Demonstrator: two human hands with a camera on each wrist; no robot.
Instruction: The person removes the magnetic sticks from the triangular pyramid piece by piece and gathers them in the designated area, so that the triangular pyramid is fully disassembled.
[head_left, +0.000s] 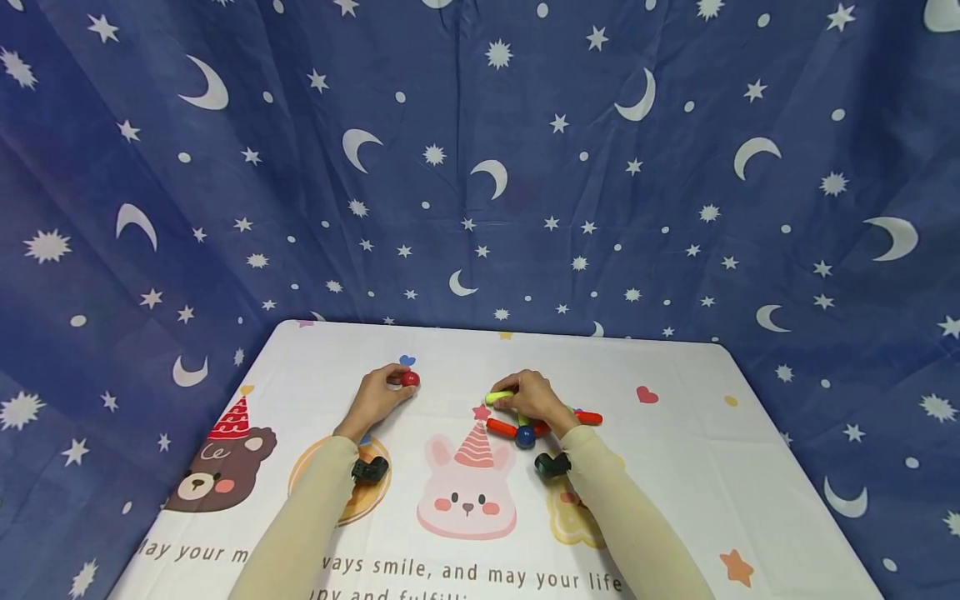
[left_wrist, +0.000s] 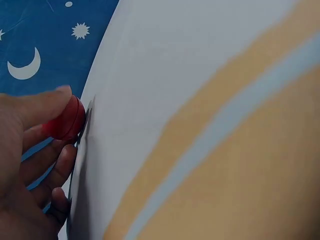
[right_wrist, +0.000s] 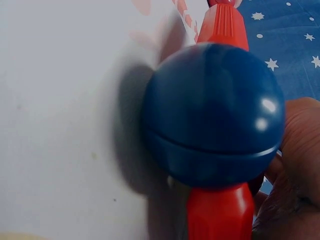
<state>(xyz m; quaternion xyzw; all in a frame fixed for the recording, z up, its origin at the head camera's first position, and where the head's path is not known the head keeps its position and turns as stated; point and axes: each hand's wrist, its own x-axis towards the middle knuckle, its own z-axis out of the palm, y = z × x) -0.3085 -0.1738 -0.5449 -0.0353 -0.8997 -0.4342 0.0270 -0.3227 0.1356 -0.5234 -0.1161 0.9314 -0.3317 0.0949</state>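
A red ball (head_left: 409, 379) is pinched on the table (head_left: 675, 467) by the left hand (head_left: 377, 395), a yellow-green rod (head_left: 499, 397) is gripped by the right hand (head_left: 534, 397), and only the right wrist view reveals the blue ball (right_wrist: 215, 115) joined between red rods (right_wrist: 220, 212).

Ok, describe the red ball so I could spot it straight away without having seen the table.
Start at the white cartoon tablecloth and find the left hand, near the far edge. The red ball is pinched at its fingertips. It is the only loose ball; the blue ball by the right hand is joined to red rods.
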